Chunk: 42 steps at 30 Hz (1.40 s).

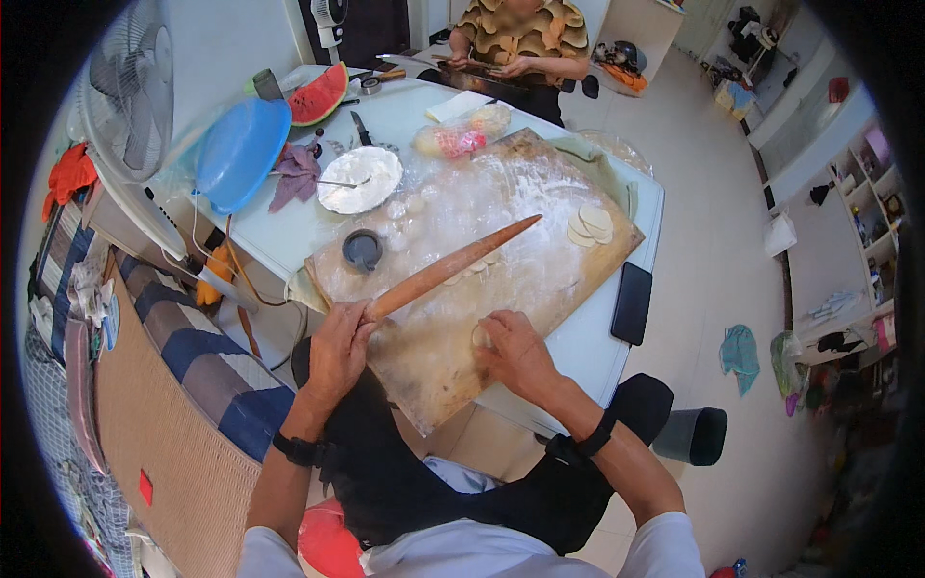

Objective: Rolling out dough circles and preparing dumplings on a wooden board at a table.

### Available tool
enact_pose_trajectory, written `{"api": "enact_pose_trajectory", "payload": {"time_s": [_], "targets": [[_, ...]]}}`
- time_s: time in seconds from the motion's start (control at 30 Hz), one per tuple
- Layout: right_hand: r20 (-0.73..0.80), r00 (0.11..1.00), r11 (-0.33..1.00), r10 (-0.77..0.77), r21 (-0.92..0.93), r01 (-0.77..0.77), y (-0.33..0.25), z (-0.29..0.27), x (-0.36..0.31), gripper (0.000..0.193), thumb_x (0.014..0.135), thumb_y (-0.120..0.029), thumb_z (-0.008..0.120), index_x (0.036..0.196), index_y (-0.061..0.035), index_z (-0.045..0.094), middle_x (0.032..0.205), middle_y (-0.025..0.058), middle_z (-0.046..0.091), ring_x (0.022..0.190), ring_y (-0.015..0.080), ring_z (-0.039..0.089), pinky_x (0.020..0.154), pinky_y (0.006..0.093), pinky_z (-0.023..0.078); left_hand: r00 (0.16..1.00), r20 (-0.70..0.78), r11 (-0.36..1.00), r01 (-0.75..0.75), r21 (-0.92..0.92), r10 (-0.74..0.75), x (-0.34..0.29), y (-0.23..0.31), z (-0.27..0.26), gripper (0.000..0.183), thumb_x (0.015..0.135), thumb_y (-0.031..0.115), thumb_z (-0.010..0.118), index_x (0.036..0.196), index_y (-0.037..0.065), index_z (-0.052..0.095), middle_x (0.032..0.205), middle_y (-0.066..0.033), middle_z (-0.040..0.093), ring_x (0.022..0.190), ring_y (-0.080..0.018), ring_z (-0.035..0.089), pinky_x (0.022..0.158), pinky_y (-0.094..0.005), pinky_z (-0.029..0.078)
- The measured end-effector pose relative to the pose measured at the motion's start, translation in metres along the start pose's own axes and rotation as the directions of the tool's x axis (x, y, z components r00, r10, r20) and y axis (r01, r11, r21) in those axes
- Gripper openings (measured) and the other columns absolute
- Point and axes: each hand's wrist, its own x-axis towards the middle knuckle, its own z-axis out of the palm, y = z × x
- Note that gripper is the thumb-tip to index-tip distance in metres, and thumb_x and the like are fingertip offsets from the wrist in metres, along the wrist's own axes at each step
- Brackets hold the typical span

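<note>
Wooden and long, one rolling pin point(453, 268) lies slantwise across the floured board point(540, 279); my left hand point(337, 349) is wrapped around its near end, fingers curled tight on it. My right hand point(515, 354) rests on the board just beside that end, fingertips pinching the edge of one small dough piece point(479, 336), which sits at the near part of the board between my two hands. A few more small dough pieces point(477, 267) lie under the middle of the pin; I cannot count them exactly. At the far right corner of the board, a little stack of rolled wrappers point(590, 223) overlaps, about four. One small dark cup point(362, 249) stands at the board's left edge. One white plate of flour point(359, 179) sits beyond it on the table point(588, 337), next to one blue basin point(241, 152) and one watermelon slice point(319, 96). One clear bag point(462, 133) with yellow and pink contents lies at the board's far end. One black phone point(632, 302) lies right of the board. Another person point(520, 39) sits across the table.
</note>
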Motion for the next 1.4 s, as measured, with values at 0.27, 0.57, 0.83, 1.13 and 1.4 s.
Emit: {"api": "enact_pose_trajectory", "payload": {"time_s": [0.27, 0.57, 0.83, 1.13, 1.4], "targets": [[-0.331, 0.943, 0.990, -0.034, -0.141, -0.014, 0.011, -0.058, -0.034, 0.047, 0.094, -0.015, 0.071, 0.136, 0.0022, 0.058, 0.141, 0.0256, 0.056, 0.131, 0.0453, 0.052, 0.108, 0.0509, 0.046, 0.976, 0.218, 0.999, -0.024, 0.031, 0.017, -0.027, 0.033, 0.023, 0.028, 0.092, 0.012, 0.069, 0.119, 0.007, 0.065, 0.103, -0.0118, 0.067, 0.098, -0.0343, 0.069, 0.079, -0.0431, 0.058], [0.082, 0.989, 0.897, 0.126, -0.435, -0.078, 0.050, -0.049, -0.043, 0.073, 0.100, -0.033, 0.066, 0.154, 0.0073, 0.038, 0.159, 0.0300, 0.038, 0.150, 0.0486, 0.032, 0.125, 0.0555, 0.026, 0.943, 0.334, 0.992, -0.057, 0.109, 0.017, -0.030, 0.035, 0.072, 0.036, 0.094, 0.012, 0.069, 0.128, 0.002, 0.063, 0.119, -0.0166, 0.065, 0.111, -0.0373, 0.062, 0.092, -0.0464, 0.051], [0.135, 0.970, 0.879, 0.202, -0.462, -0.119, 0.043, -0.046, -0.028, 0.087, 0.101, -0.048, 0.061, 0.157, 0.0102, 0.029, 0.163, 0.0338, 0.031, 0.155, 0.0486, 0.025, 0.126, 0.0590, 0.021, 0.934, 0.357, 0.947, -0.100, 0.306, -0.017, -0.017, 0.030, 0.072, 0.059, 0.098, 0.021, 0.064, 0.148, -0.004, 0.047, 0.155, -0.0242, 0.049, 0.148, -0.0430, 0.040, 0.114, -0.0533, 0.038], [0.074, 0.995, 0.868, 0.067, -0.497, -0.022, 0.062, -0.044, -0.007, 0.093, 0.101, -0.056, 0.058, 0.155, 0.0138, 0.030, 0.162, 0.0346, 0.032, 0.155, 0.0473, 0.025, 0.127, 0.0590, 0.019, 0.862, 0.433, 0.950, 0.157, 0.269, -0.265, 0.004, 0.039, 0.072, 0.081, 0.094, 0.029, 0.071, 0.156, -0.010, 0.034, 0.158, -0.0299, 0.042, 0.148, -0.0478, 0.038, 0.123, -0.0546, 0.030], [0.134, 0.988, 0.870, 0.082, -0.493, -0.006, 0.046, -0.047, -0.023, 0.090, 0.100, -0.051, 0.059, 0.154, 0.0139, 0.030, 0.162, 0.0354, 0.030, 0.155, 0.0480, 0.025, 0.127, 0.0581, 0.019, 0.905, 0.414, 0.949, -0.037, 0.313, -0.101, -0.021, 0.040, 0.068, 0.087, 0.094, 0.034, 0.072, 0.157, -0.010, 0.031, 0.161, -0.0314, 0.038, 0.151, -0.0464, 0.036, 0.123, -0.0529, 0.031]]}}
